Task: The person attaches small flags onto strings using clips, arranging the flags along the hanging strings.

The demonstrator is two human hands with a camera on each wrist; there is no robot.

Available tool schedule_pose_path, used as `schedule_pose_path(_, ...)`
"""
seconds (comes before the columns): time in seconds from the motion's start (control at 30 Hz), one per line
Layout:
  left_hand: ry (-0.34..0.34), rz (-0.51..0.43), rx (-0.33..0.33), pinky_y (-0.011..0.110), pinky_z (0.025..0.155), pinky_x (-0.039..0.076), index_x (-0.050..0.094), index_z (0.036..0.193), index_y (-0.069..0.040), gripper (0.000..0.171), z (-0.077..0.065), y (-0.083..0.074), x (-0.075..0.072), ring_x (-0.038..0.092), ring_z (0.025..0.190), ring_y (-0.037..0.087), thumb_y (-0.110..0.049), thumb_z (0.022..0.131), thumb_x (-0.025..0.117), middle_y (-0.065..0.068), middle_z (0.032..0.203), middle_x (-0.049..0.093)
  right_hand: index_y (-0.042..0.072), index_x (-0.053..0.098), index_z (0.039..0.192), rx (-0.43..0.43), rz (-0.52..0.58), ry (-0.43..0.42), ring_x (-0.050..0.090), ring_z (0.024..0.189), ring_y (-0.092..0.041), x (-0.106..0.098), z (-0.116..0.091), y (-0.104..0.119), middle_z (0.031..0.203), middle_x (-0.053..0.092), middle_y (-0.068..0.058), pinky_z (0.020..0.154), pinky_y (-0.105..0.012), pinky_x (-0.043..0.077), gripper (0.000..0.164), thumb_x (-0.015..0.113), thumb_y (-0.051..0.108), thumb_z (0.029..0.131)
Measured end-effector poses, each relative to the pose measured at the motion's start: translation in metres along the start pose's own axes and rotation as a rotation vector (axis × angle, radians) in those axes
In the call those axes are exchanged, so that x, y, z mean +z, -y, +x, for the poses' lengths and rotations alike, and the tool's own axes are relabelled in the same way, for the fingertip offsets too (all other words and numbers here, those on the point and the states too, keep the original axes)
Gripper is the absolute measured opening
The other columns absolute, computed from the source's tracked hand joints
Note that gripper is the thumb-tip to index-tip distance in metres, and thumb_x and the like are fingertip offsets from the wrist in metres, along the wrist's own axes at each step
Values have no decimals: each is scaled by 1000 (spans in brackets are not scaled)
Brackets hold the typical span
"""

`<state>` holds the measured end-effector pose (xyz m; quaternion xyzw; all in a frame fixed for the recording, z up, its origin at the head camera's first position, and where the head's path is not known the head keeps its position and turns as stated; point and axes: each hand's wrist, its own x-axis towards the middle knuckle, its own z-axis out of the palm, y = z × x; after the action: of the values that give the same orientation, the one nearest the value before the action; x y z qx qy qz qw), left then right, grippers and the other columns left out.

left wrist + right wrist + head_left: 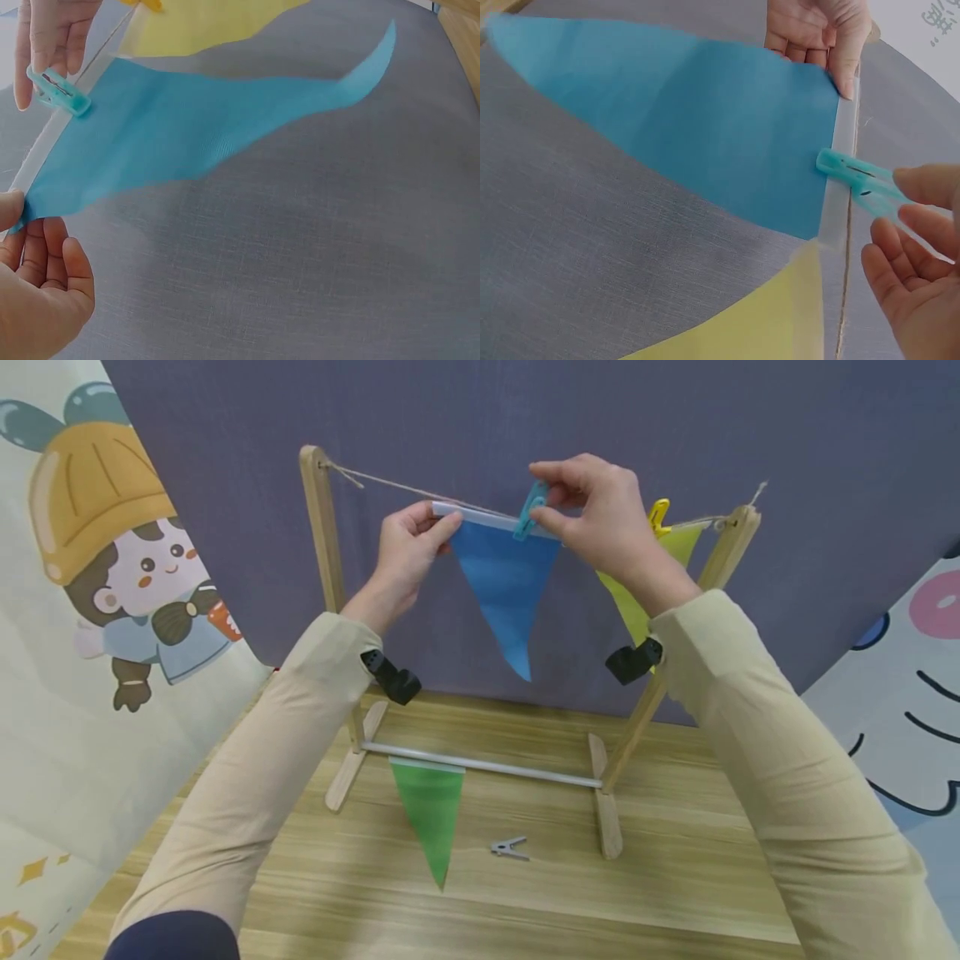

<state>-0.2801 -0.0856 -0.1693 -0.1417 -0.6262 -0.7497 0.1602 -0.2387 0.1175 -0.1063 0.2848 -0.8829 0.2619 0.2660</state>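
A blue triangular pennant (506,581) with a white top strip hangs point down along a thin string (405,487). My left hand (408,552) pinches its upper left corner, thumb in front and fingers behind. A light-blue clothespin (531,512) sits over the white strip near the right end, its tip on the blue cloth in the right wrist view. My right hand (600,510) holds the clothespin's handle end between thumb and fingers (922,184). Right beside it, a yellow pennant (682,545) hangs under a yellow clothespin (659,517), partly hidden by my right wrist.
Two wooden posts (324,527) carry the string, joined low down by a pale rod (487,760). On the wooden table (540,902) lie a green pennant (431,814), its top edge by the rod, and a grey clothespin (510,847). A grey-blue cloth panel (465,418) stands behind.
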Motion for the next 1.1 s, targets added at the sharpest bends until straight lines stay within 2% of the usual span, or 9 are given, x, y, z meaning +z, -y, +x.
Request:
schedule_pose_path(0.3, 61, 23, 21, 25, 67, 43, 67, 97, -4, 10, -2, 4, -3, 51, 70, 13, -9, 89, 64, -2, 77, 63, 3, 56, 128, -95, -46, -31, 52, 108, -21, 0, -6, 0, 124, 54, -13, 95, -28, 44, 41, 65, 10, 88)
schedule_pose_path(0.4, 68, 37, 31, 24, 69, 44, 66, 96, -4, 9, -3, 6, -4, 52, 73, 13, -9, 89, 64, -2, 78, 62, 1, 57, 126, -137, -43, -70, 52, 109, -23, 1, -10, -1, 124, 53, -13, 95, -29, 44, 40, 66, 10, 88)
schedule_pose_path(0.63, 55, 53, 38, 25, 81, 46, 64, 103, 1, 17, -3, 11, -9, 56, 83, 9, -5, 87, 65, -1, 85, 63, -3, 61, 118, -256, -7, -182, 53, 105, -26, 4, -20, -4, 118, 57, -18, 90, -34, 47, 38, 71, 6, 83)
schedule_pose_path(0.87, 65, 115, 11, 23, 84, 45, 62, 104, 3, 18, -8, 19, -18, 56, 89, 10, -6, 88, 64, -2, 90, 61, -3, 63, 115, -258, 41, -196, 53, 106, -25, 4, -33, -5, 116, 59, -17, 88, -39, 47, 35, 71, 3, 81)
schedule_pose_path(1.1, 89, 202, -4, 25, 84, 46, 62, 113, 5, 27, -15, 26, -28, 57, 92, 12, -10, 90, 63, -1, 97, 63, -3, 64, 114, -221, 61, -194, 55, 105, -22, 4, -47, -8, 115, 59, -15, 90, -31, 48, 33, 70, 3, 82)
